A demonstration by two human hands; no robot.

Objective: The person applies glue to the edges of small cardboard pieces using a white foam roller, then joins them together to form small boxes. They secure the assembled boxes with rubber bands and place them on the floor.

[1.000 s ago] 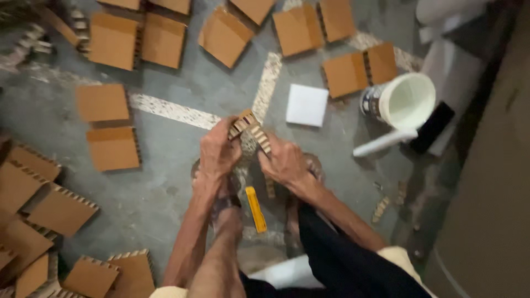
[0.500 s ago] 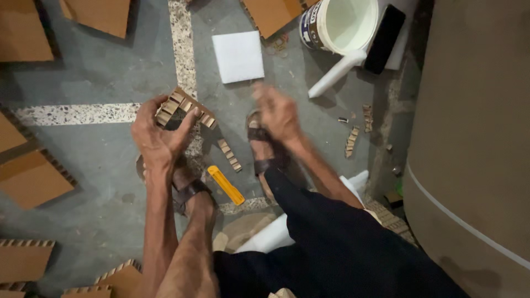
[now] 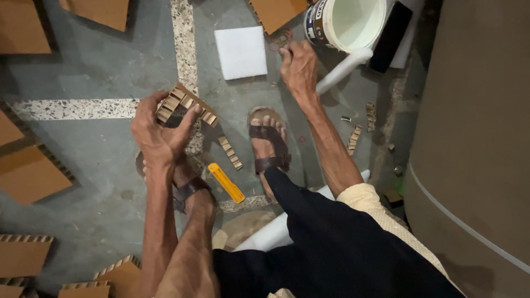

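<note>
In the head view, the left hand was clamped on a folded strip of corrugated cardboard, fingers curled round its notched edge, above the floor near the crossing of the pale speckled inlay lines. The right hand was closed round the white handle that jutted from the white bucket near the floor's far edge. A white square pad lay just beside that hand. Between the sandalled feet lay a yellow cutter and a short cardboard strip. Brown cardboard panels lined the left edge; bare floor stayed open between them and the hands.
</note>
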